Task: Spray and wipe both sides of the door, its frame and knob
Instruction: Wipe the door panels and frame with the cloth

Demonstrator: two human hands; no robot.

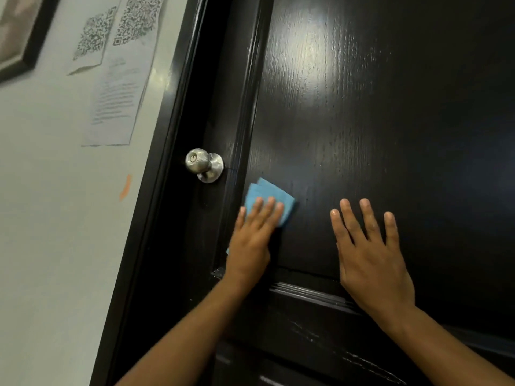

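The dark wood-grain door point(362, 121) fills the right and centre of the frame, its glossy panel catching a bright glare near the top. The left hand point(252, 240) lies flat at lower centre, fingers straight and together, pressing a folded blue cloth point(267, 192) against the panel just beside its raised moulding. The cloth's corners stick out above the fingertips. The right hand point(372, 254) rests flat on the same panel at lower right, fingers straight and spread, holding nothing. The round silver knob point(203, 164) sits just up and left of the cloth, apart from it. The black frame point(167, 162) runs diagonally left of the knob. On the pale wall point(41, 218) at upper left hang 2 printed sheets point(117, 79) with QR codes and the corner of a framed picture point(19, 32).
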